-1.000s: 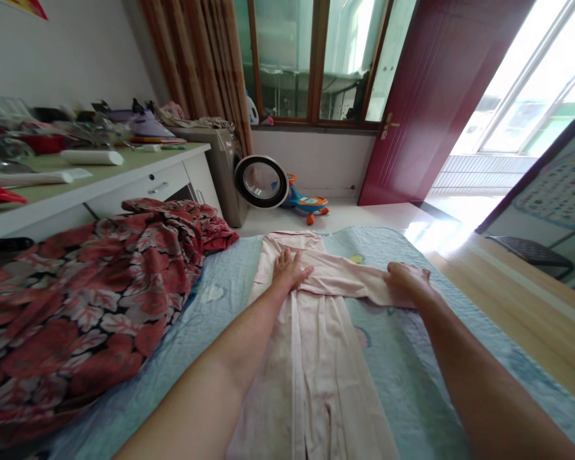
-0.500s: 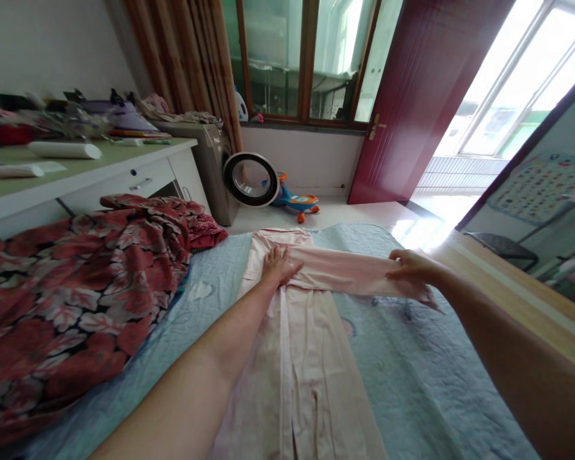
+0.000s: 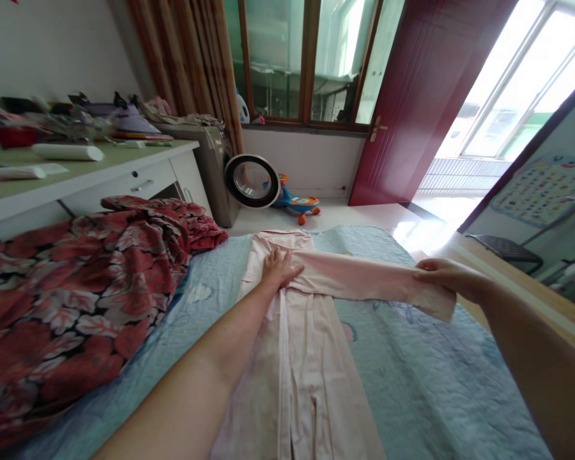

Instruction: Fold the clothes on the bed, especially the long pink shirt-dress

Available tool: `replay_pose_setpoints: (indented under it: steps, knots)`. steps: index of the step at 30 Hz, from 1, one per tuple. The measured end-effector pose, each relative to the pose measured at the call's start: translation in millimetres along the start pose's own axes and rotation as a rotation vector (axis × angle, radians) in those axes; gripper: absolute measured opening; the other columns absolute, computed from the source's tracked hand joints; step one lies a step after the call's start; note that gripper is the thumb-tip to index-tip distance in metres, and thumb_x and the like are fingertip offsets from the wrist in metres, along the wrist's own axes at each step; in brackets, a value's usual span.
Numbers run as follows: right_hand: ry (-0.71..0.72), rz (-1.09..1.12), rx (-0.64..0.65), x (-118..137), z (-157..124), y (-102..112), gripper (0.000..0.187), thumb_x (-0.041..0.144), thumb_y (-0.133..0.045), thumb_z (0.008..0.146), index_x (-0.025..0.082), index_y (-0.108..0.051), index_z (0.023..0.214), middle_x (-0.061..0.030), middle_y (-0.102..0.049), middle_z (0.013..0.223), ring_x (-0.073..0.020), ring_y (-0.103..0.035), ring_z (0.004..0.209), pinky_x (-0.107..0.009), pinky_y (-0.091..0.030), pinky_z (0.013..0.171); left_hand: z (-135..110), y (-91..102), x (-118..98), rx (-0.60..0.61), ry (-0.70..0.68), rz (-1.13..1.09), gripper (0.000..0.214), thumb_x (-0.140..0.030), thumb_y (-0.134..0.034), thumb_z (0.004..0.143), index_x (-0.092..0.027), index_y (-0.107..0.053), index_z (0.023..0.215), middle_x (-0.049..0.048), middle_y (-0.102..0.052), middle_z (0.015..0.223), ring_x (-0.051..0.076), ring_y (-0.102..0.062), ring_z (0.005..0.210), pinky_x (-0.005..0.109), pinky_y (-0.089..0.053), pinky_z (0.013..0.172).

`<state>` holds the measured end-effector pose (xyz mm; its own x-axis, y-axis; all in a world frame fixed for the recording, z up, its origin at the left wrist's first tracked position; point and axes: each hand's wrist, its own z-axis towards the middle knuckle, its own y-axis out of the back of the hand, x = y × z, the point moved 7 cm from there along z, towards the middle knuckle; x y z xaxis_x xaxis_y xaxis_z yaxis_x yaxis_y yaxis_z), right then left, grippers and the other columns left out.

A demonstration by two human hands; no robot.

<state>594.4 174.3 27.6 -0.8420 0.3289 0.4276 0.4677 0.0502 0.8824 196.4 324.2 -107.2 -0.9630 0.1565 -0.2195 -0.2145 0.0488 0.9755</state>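
Observation:
A pale pink long-sleeved garment (image 3: 311,358) lies lengthwise on a light blue quilted bedspread (image 3: 412,370). Near its far end, my left hand (image 3: 280,267) rests flat on the cloth with the fingers spread. One sleeve (image 3: 359,275) stretches out to the right across the bedspread. My right hand (image 3: 448,276) pinches this sleeve by its upper edge, a little short of the cuff, and the cuff end hangs below the fingers.
Red floral cloth (image 3: 91,287) is heaped on the left. Behind it stands a cluttered desk (image 3: 172,153). A washing machine with its round door (image 3: 252,181) open and a blue and orange ride-on toy (image 3: 297,203) are beyond the bed. A red door (image 3: 412,96) stands open.
My right hand has moved to the right along the sleeve, nearer the cuff, and the sleeve lies straighter. My left hand has stayed in place on the garment.

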Motion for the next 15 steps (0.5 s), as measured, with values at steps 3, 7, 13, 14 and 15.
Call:
replay_pose_setpoints:
  steps: [3, 7, 13, 14, 15]
  knots:
    - [-0.046, 0.366, 0.244, -8, -5, -14, 0.022, 0.027, -0.054, 0.089, 0.011, -0.067, 0.085, -0.0156, -0.067, 0.077, -0.0113, -0.057, 0.056, -0.028, -0.037, 0.056, 0, 0.3, 0, -0.003, 0.005, 0.005, 0.093, -0.083, -0.033, 0.078, -0.026, -0.029, 0.152, 0.0151, -0.016, 0.162, 0.035, -0.013, 0.149, 0.051, -0.016, 0.117]
    - [-0.081, 0.436, 0.043, -26, 2, -5, 0.02, 0.027, -0.058, 0.087, 0.011, -0.068, 0.081, -0.0156, -0.066, 0.075, -0.0118, -0.051, 0.053, -0.03, -0.034, 0.054, -1, 0.6, 0, 0.002, 0.0, -0.008, 0.094, -0.084, -0.031, 0.077, -0.027, -0.029, 0.152, 0.0148, -0.015, 0.162, 0.036, -0.014, 0.149, 0.051, -0.017, 0.117]
    - [-0.122, 0.673, 0.034, -49, 5, -22, 0.017, 0.026, -0.058, 0.084, 0.011, -0.067, 0.085, -0.0175, -0.067, 0.077, -0.0146, -0.058, 0.055, -0.03, -0.038, 0.054, -1, 0.5, 0, 0.015, 0.009, -0.041, 0.092, -0.082, -0.031, 0.08, -0.027, -0.028, 0.152, 0.0148, -0.015, 0.162, 0.035, -0.011, 0.149, 0.051, -0.015, 0.117]
    - [-0.133, 0.697, 0.028, -52, 5, -24, 0.015, 0.025, -0.061, 0.082, 0.012, -0.067, 0.085, -0.015, -0.067, 0.075, -0.0148, -0.058, 0.055, -0.028, -0.039, 0.053, -1, 1.0, -1, 0.026, 0.014, -0.056, 0.09, -0.081, -0.033, 0.081, -0.026, -0.028, 0.152, 0.015, -0.016, 0.162, 0.035, -0.011, 0.149, 0.052, -0.015, 0.117]
    - [-0.145, 0.719, 0.008, -55, 5, -27, 0.013, 0.025, -0.064, 0.078, 0.014, -0.067, 0.084, -0.0122, -0.067, 0.072, -0.015, -0.059, 0.054, -0.026, -0.04, 0.051, 1, 2.4, -1, 0.031, 0.02, -0.078, 0.089, -0.078, -0.035, 0.081, -0.025, -0.028, 0.152, 0.0155, -0.018, 0.162, 0.035, -0.013, 0.149, 0.052, -0.015, 0.117]
